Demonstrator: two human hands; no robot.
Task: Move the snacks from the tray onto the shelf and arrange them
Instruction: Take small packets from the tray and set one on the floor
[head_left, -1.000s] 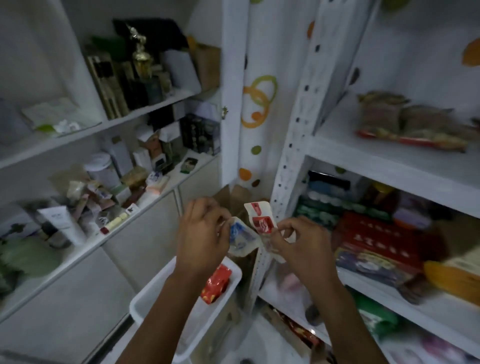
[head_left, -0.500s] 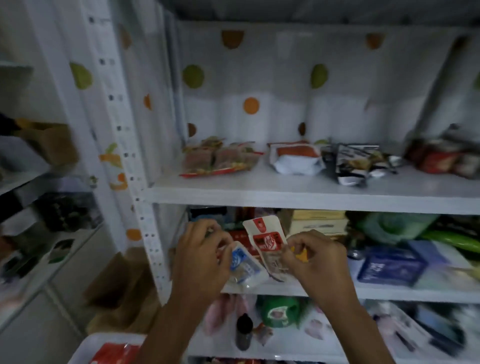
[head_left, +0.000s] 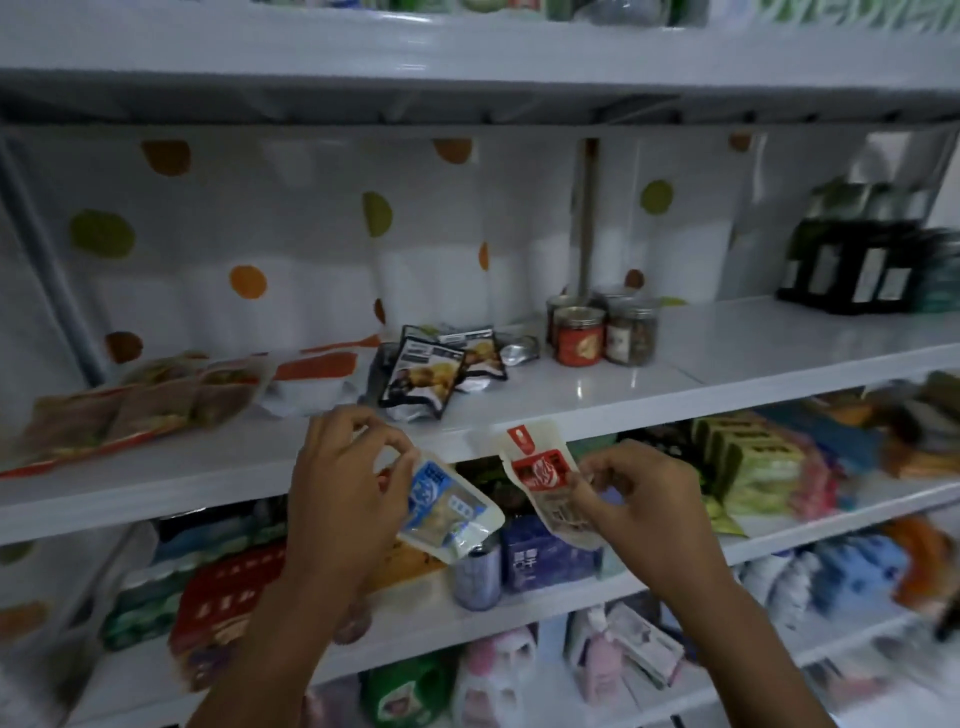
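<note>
My left hand (head_left: 345, 483) pinches a small snack packet with a blue label (head_left: 447, 506), held just below the front edge of the white shelf (head_left: 727, 358). My right hand (head_left: 644, 493) pinches a second small packet with a red label (head_left: 545, 475), standing nearly upright beside the blue one. On the shelf lie black snack packets (head_left: 421, 376), a white and orange packet (head_left: 311, 371) and brown packets in a red-edged wrapper (head_left: 135, 405). The tray is out of view.
Jars with clear lids (head_left: 602, 332) stand behind the black packets. Dark boxes (head_left: 857, 260) fill the shelf's far right end, with bare shelf between them and the jars. The lower shelves are packed with goods, among them a can (head_left: 475, 577) and green packs (head_left: 753, 462).
My view has swung right and up from the tray and the left cabinet to the snack shelf. Both hands have kept hold of their packets and stayed close together.
</note>
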